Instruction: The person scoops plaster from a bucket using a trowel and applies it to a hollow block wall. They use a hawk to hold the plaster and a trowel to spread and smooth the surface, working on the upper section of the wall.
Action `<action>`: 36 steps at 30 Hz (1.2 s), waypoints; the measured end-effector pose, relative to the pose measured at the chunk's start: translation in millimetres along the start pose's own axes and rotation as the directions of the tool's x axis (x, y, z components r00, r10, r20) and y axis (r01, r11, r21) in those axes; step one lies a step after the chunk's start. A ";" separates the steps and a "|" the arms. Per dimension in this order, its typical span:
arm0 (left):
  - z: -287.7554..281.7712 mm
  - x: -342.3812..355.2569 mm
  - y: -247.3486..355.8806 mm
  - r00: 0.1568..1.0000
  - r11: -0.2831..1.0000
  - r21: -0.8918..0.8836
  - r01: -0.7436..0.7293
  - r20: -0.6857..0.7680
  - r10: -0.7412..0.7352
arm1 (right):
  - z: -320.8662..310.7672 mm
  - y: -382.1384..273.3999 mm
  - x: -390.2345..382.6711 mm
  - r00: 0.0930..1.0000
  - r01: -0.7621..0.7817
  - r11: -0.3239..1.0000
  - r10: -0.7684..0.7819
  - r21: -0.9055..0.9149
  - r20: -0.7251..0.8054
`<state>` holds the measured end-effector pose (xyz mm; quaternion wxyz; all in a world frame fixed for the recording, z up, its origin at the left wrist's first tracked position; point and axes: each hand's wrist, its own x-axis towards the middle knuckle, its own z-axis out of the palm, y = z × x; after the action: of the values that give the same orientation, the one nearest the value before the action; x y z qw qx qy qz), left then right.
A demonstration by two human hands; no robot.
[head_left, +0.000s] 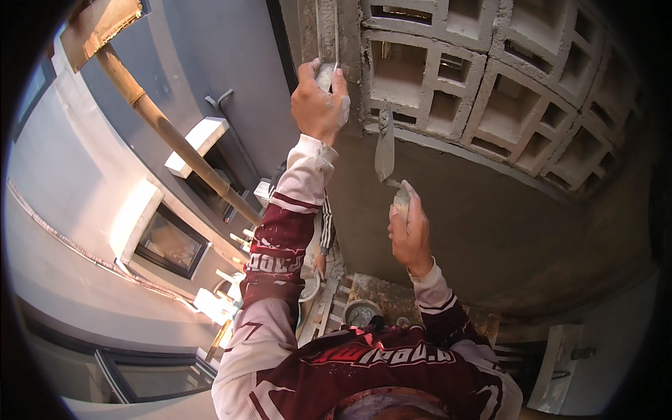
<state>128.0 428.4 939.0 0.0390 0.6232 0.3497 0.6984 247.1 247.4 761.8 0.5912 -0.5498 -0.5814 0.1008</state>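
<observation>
My left hand [320, 105] is raised at the wall corner, its fingers closed around the lower end of a long, narrow, mortar-smeared strip [327, 31]. The strip runs upward along the edge beside the pale ventilation blocks [399, 73]. Lower and to the right, my right hand [411, 234] grips a small pointing trowel by its handle. The grey trowel blade [384, 148] points up, just below the bottom row of blocks, with mortar on it. Behind the trowel lies the smooth grey plastered wall [462, 203].
Below my left arm show another person's striped sleeve [327, 224] and hand [320, 264], near a pale basin [310, 288]. A round bucket [362, 312] stands on the boards below me. A bamboo pole [157, 122] slants across the left, before a house wall with windows.
</observation>
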 end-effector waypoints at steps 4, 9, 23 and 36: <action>-1.1 2.6 -2.2 1.000 1.000 -0.031 0.004 0.016 -0.003 | 6.4 -10.2 10.8 1.000 -0.019 1.000 0.019 -0.012 -0.011; 1.8 2.3 -5.2 1.000 0.998 -0.064 -0.005 0.011 0.006 | 8.7 -19.3 15.9 0.999 -0.039 0.999 0.039 -0.030 -0.008; -6.2 2.4 1.3 0.993 0.998 -0.029 0.049 0.107 -0.045 | 33.8 -63.5 5.0 0.952 -0.303 0.820 0.275 0.485 0.130; -9.0 3.4 -1.7 0.988 0.995 -0.094 -0.010 0.150 0.024 | 59.5 -62.0 10.0 0.996 -0.085 0.959 0.089 0.272 -0.005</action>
<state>118.6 427.4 941.2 0.0885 0.6746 0.3074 0.6653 170.5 263.4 798.4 0.6609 -0.4894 -0.5324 0.2008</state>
